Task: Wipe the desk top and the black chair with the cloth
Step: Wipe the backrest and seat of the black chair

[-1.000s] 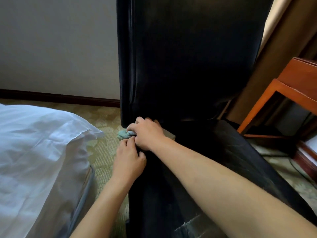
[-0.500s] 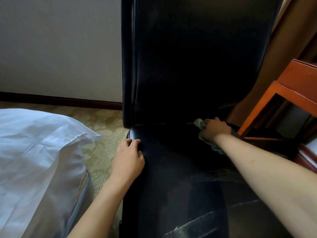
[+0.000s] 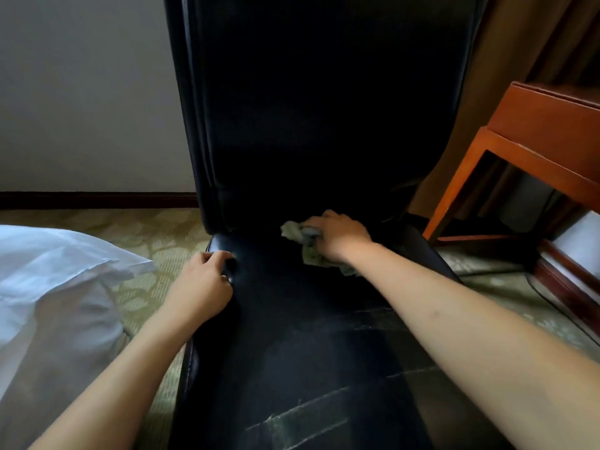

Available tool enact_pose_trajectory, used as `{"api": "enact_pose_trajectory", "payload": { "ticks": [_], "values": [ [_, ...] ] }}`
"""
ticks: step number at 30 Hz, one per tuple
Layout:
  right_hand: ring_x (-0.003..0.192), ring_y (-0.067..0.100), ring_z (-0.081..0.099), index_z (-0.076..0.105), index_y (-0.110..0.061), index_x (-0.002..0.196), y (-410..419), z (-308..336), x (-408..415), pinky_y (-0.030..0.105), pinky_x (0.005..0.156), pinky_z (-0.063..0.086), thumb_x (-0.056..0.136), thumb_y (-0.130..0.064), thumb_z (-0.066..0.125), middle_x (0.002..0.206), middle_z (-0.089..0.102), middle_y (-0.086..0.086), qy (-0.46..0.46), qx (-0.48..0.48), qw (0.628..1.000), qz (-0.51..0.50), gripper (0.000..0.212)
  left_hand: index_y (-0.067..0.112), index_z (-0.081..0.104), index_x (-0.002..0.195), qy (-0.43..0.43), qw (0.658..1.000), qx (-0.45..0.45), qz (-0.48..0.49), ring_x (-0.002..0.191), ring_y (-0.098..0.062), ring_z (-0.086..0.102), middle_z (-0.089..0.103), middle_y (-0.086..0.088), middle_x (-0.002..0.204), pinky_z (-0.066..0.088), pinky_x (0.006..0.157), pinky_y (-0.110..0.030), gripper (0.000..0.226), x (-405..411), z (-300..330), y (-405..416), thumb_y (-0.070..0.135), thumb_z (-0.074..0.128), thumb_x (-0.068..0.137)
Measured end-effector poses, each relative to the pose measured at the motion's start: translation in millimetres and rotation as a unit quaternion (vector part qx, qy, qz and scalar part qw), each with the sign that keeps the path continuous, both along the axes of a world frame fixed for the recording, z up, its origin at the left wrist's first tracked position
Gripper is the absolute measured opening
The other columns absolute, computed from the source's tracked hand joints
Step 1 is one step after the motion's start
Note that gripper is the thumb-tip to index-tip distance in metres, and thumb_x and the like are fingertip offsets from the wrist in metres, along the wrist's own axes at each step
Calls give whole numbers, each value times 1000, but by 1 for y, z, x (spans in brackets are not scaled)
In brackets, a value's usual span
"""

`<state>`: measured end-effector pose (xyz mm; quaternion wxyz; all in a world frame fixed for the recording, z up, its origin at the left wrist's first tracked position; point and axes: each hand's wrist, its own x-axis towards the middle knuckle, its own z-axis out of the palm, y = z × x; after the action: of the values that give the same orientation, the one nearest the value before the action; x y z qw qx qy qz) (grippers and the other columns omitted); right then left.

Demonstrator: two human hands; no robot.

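The black chair [image 3: 311, 131] fills the middle of the view, its tall back upright and its shiny seat running toward me. My right hand [image 3: 337, 237] grips a crumpled grey-green cloth [image 3: 293, 231] and presses it on the rear of the seat, just in front of the backrest. My left hand [image 3: 203, 284] grips the seat's left rear edge, fingers curled over the rim. The wooden desk [image 3: 545, 125] stands at the right, only its corner and leg visible.
A bed with white bedding [image 3: 55, 287] lies close on the left. Patterned carpet [image 3: 156, 235] shows between bed and chair. A brown curtain [image 3: 519, 43] hangs behind the desk. A plain wall with a dark skirting board is at the back left.
My right hand swept the cloth from the seat's left rear corner to the right side, then back a little toward the middle. My left hand stayed on the seat's left edge.
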<state>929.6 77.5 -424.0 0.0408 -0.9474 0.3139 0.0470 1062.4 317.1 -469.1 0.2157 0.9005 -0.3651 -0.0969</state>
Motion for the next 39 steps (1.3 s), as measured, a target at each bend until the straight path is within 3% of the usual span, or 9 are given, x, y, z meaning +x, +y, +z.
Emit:
{"api": "enact_pose_trajectory", "payload": {
  "ticks": [5,9,13,19,22,28,31,35,39],
  "values": [
    [139,36,45,45,-50,140,-94,-2,-109,51,103,47,93,-24,45,155,40,4,3,10,986,-164,54,27,49,142,12,999,40,-15,124,-40,49,46,-16,130,43,104,-41,53,10,10,-17,15,54,90],
    [133,36,49,46,-41,145,-95,-2,-123,45,103,48,92,-22,49,150,42,7,9,-10,965,-263,56,26,49,138,17,998,50,-16,120,-40,50,43,-12,119,43,103,-42,49,12,14,-32,17,52,90],
    [119,35,55,55,-38,134,-36,0,-72,38,91,49,86,-34,58,133,52,4,-20,-35,986,-160,48,23,48,137,21,999,49,-9,118,-40,50,42,-12,117,44,102,-44,47,10,17,-43,15,50,90],
    [122,29,50,52,-47,139,47,2,-9,41,100,41,89,-20,55,135,52,-1,-60,8,997,51,57,22,48,134,11,999,43,6,119,-41,49,44,-17,123,43,102,-47,41,7,13,-46,16,47,94],
    [122,29,53,51,-51,139,10,-1,-37,39,96,45,89,-26,55,137,53,-2,-67,17,997,15,56,22,49,135,6,999,48,5,120,-43,49,45,-19,125,42,104,-47,44,8,11,-46,14,48,92],
    [127,35,55,47,-49,142,-102,-6,-158,43,96,52,92,-24,54,146,48,6,-27,-17,972,-233,56,24,51,133,10,999,54,4,119,-42,48,42,-13,117,43,103,-47,45,7,16,-49,14,49,90],
    [123,38,56,49,-43,142,-121,-12,-190,44,96,53,91,-22,54,145,49,8,-54,10,955,-291,55,23,51,132,6,999,54,5,116,-43,50,44,-17,121,43,103,-47,42,7,17,-51,15,48,91],
    [116,37,57,55,-38,137,-91,-10,-167,41,92,51,87,-27,59,132,55,7,-45,-72,973,-215,52,21,50,130,4,998,58,3,114,-42,50,44,-16,120,44,102,-48,39,6,19,-58,16,48,92],
    [114,33,56,56,-44,136,-27,-5,-117,39,91,48,85,-24,56,128,55,3,-51,-24,996,-62,54,19,50,129,4,998,64,0,111,-42,52,42,-13,114,45,99,-46,37,6,21,-61,14,49,92]
  ]
}}
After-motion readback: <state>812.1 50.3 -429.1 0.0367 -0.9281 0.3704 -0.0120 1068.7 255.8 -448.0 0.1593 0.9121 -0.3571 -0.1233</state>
